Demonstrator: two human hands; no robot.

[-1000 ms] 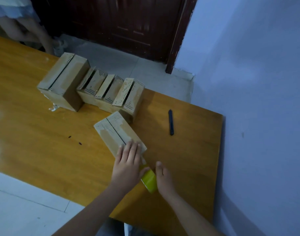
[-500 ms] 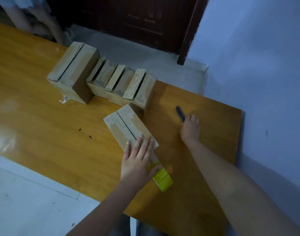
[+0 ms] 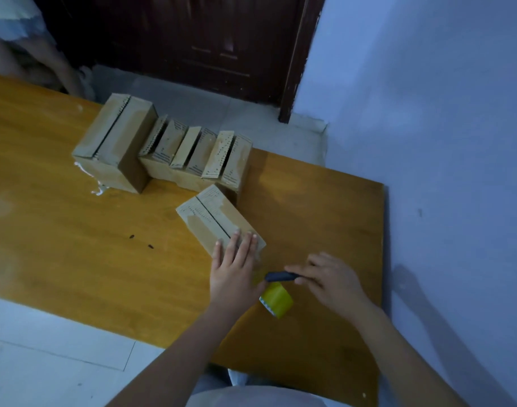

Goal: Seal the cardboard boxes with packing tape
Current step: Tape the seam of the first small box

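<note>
A small cardboard box lies on the wooden table, its top seam running away from me. My left hand rests flat on the box's near end, fingers straight. A yellow roll of packing tape stands on the table just below and right of that hand. My right hand grips a dark cutter, its tip pointing left just above the roll, between the roll and the box. A strip of tape between the roll and the box is too faint to make out.
A larger box and a row of several small boxes with raised flaps stand at the back of the table. A person's legs are at far left. A blue wall borders the table's right edge, and a dark door is behind.
My right hand reached to the cutter lying further back on the table, picked it up and brought it back to the tape roll. My left hand stayed on the box.
</note>
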